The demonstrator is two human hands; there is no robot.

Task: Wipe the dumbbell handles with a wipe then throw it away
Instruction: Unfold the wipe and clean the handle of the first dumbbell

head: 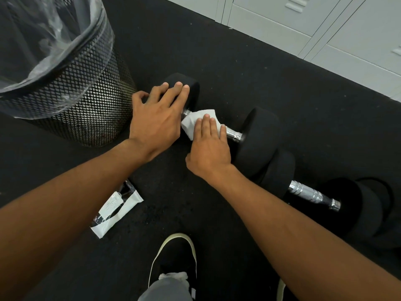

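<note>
Two black dumbbells lie on the dark floor. The nearer-left dumbbell (258,135) has a chrome handle (233,134) partly covered by a white wipe (195,120). My right hand (209,148) lies over the wipe, its fingers wrapped over the handle. My left hand (156,118) rests with straight fingers on that dumbbell's left weight head (194,89), steadying it. The second dumbbell (368,209) lies to the right with its chrome handle (312,193) bare.
A black mesh bin (86,101) with a clear liner stands at the left, close to my left hand. A torn white wipe packet (117,210) lies on the floor under my left forearm. My shoe (173,257) is at the bottom. Grey lockers (325,25) line the back right.
</note>
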